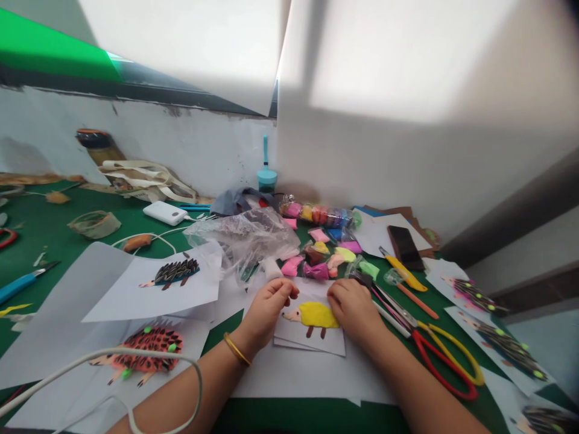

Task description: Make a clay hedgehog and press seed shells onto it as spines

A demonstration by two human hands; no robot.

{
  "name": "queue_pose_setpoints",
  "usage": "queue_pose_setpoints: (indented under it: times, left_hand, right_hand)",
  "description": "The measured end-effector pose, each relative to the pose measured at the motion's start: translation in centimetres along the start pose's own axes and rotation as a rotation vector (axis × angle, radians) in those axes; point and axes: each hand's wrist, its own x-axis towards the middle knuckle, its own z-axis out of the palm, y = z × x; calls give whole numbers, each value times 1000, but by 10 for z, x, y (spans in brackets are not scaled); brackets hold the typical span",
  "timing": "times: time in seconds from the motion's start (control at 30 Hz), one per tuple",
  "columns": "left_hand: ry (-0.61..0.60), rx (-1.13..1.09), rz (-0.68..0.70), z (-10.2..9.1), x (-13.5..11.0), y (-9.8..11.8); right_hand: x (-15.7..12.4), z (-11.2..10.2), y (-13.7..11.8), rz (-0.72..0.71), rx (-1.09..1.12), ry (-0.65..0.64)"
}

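Observation:
A yellow clay hedgehog (314,315) with a pale face and brown legs lies on a white paper card (332,346) in front of me. At the card's upper left, my left hand (271,304) is closed with its fingers curled together; anything inside them is too small to make out. My right hand (355,304) bends over the card's right side, its fingertips curled down by the hedgehog's rear edge. What those fingers hold, if anything, is hidden. Larger white paper (294,380) spreads beneath the card on the green table.
Clay packets (316,270) and a plastic bag (244,238) lie behind my hands. Scissors (425,337), a yellow utility knife (404,271) and a phone (406,247) are on the right. Seed-covered hedgehog pictures (176,272) lie on both sides. A white cable (149,351) crosses the left foreground.

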Motion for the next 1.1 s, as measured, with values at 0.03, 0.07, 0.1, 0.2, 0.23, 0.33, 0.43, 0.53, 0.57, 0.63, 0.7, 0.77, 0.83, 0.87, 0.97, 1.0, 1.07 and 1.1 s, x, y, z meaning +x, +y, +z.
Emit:
queue_pose_setpoints:
  times: [0.03,0.07,0.1,0.2,0.23,0.33,0.43,0.53,0.57,0.63,0.7,0.77,0.83,0.87,0.97,1.0,1.07,1.1]
  left_hand:
    - [0,-19,-9,0,0,1]
    - [0,-35,-15,1,-1,1]
    - [-2,-46,-19,2,-1,2]
    - [-15,-46,-29,3,-1,5]
    - [-18,-36,-30,3,0,5]
    - [-25,84,28,0,1,5]
    - [-75,429,239,-1,1,5]
    - [-176,856,405,2,-6,7]
    - [-206,986,419,5,-10,8]
    - [-246,1241,433,9,-19,10]
    - [-256,1451,432,11,-27,11]
    - [-270,1575,417,11,-33,10]
    - [-273,1633,390,8,-36,8]
    - [-267,1646,373,7,-37,7]
    - [-259,1658,312,5,-40,5]
    - [-261,1654,293,5,-40,6]
    - [-268,1637,259,5,-43,8]
    - [-276,1626,246,6,-45,10]
  right_hand:
    - [0,1,0,6,-2,10]
    - [0,1,0,12,-3,17]
    - [0,2,1,17,-3,21]
    - [1,1,0,32,8,-2]
    - [1,1,0,37,13,-15]
    - [2,-1,-1,47,30,-49]
    - [2,-2,-2,47,34,-61]
    - [2,-3,-3,58,37,-53]
    - [1,-3,-3,60,46,-47]
    - [1,-3,-3,53,69,-36]
    - [0,-2,-1,40,86,-25]
    - [-2,-2,0,27,98,-16]
    - [-3,-2,1,13,113,-4]
    - [-4,-3,0,6,121,4]
    - [-6,-8,-3,-12,143,31]
    - [-7,-10,-5,-18,150,40]
    - [-10,-14,-10,-30,164,61]
    - [-12,-15,-13,-38,174,71]
